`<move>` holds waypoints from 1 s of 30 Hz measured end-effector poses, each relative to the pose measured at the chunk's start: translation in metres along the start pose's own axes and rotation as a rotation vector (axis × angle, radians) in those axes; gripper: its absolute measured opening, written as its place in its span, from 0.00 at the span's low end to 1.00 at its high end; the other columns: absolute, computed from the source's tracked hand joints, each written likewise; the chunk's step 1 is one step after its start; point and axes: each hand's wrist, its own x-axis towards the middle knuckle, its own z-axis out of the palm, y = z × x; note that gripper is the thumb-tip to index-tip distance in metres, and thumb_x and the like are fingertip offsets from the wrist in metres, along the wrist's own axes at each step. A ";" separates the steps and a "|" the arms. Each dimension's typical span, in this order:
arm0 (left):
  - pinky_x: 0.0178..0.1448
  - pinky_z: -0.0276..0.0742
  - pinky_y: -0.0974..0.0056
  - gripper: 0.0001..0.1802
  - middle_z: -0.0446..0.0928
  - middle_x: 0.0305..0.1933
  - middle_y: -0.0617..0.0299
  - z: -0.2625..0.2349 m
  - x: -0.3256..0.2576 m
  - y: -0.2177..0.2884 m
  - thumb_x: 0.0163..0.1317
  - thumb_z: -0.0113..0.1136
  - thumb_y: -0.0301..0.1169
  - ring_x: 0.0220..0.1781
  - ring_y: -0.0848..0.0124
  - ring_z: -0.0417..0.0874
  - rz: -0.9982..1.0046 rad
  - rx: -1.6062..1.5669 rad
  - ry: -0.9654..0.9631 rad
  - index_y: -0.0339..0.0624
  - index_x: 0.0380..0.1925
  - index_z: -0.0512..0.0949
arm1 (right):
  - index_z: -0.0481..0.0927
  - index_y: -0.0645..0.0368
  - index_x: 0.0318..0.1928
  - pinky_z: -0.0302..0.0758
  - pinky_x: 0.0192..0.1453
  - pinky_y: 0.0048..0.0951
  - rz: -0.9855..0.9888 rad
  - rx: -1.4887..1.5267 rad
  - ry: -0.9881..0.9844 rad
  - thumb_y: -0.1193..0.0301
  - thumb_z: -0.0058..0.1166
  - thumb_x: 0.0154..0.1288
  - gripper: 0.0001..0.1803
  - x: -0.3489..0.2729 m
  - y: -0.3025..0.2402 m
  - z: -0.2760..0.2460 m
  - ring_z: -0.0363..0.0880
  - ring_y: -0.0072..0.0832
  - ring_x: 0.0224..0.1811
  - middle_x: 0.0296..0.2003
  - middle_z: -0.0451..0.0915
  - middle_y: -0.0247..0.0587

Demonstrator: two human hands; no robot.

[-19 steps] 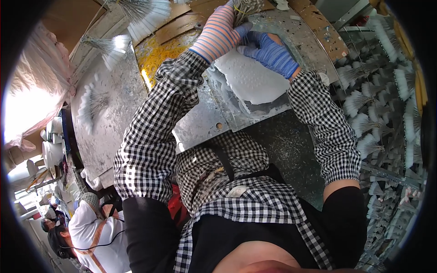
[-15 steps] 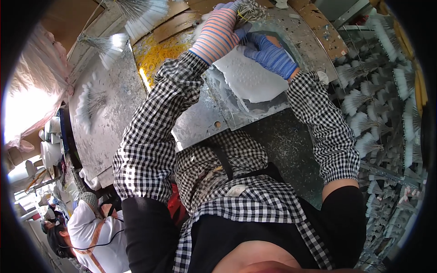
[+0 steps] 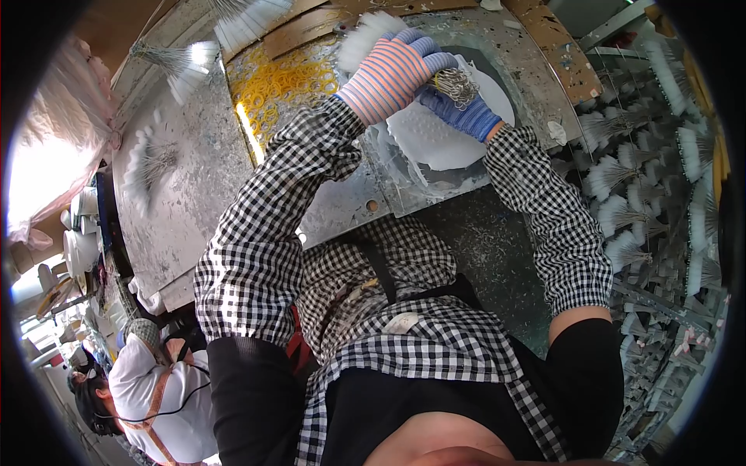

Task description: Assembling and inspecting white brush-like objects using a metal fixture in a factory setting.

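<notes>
My left hand [image 3: 392,74], in an orange-and-blue striped glove, is closed round a bundle of thin wire brushes. The white bristle tips [image 3: 365,43] stick out on its far left side, and the looped wire ends [image 3: 456,88] point right. My right hand [image 3: 464,114], in a blue glove, is closed against the bundle's wire end from below; its fingertips are partly hidden behind the wires and my left hand. Beneath both hands lies a white, bumpy sheet [image 3: 435,144] on the metal worktable [image 3: 342,203].
Loose yellow rubber bands [image 3: 272,81] lie left of my hands. Another brush bundle [image 3: 151,167] rests farther left, with more [image 3: 179,62] at the far left. Brown cardboard [image 3: 556,54] borders the right. Many brushes [image 3: 622,179] hang on racks there. A person [image 3: 159,388] sits lower left.
The bundle has turned in my hands: its looped ends now point right and nearer to me, and the white bristles show at the far left. My left hand has moved slightly nearer.
</notes>
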 end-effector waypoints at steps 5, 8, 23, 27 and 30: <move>0.61 0.73 0.52 0.29 0.77 0.55 0.61 0.003 0.005 0.005 0.53 0.65 0.26 0.58 0.54 0.76 0.002 -0.013 -0.038 0.56 0.58 0.76 | 0.76 0.57 0.58 0.77 0.63 0.37 0.046 -0.021 -0.020 0.55 0.57 0.70 0.24 -0.002 0.008 0.003 0.80 0.37 0.56 0.53 0.81 0.41; 0.60 0.74 0.52 0.28 0.77 0.54 0.61 -0.001 0.011 0.010 0.53 0.64 0.26 0.57 0.55 0.77 0.013 -0.037 -0.068 0.55 0.57 0.76 | 0.72 0.57 0.62 0.75 0.66 0.37 0.015 -0.127 0.013 0.53 0.57 0.70 0.28 -0.010 0.031 0.011 0.77 0.38 0.60 0.57 0.78 0.43; 0.56 0.78 0.53 0.29 0.78 0.50 0.51 -0.010 0.019 -0.015 0.51 0.70 0.28 0.53 0.49 0.78 -0.093 -0.225 0.117 0.43 0.56 0.74 | 0.79 0.61 0.55 0.77 0.55 0.35 0.221 -0.106 -0.060 0.52 0.56 0.70 0.26 0.000 -0.044 -0.025 0.83 0.40 0.47 0.45 0.84 0.46; 0.70 0.68 0.61 0.35 0.73 0.64 0.49 -0.031 0.039 -0.020 0.57 0.64 0.19 0.66 0.64 0.73 -0.205 -0.969 0.126 0.35 0.65 0.63 | 0.81 0.58 0.56 0.79 0.56 0.35 0.188 -0.001 -0.045 0.46 0.61 0.64 0.31 0.008 -0.048 -0.040 0.85 0.36 0.47 0.42 0.87 0.46; 0.73 0.64 0.63 0.38 0.69 0.69 0.51 -0.037 0.041 -0.031 0.59 0.63 0.19 0.71 0.66 0.69 -0.219 -1.049 0.093 0.35 0.70 0.59 | 0.81 0.61 0.57 0.79 0.57 0.36 0.199 -0.033 -0.041 0.46 0.63 0.63 0.33 0.011 -0.056 -0.047 0.85 0.38 0.51 0.47 0.86 0.49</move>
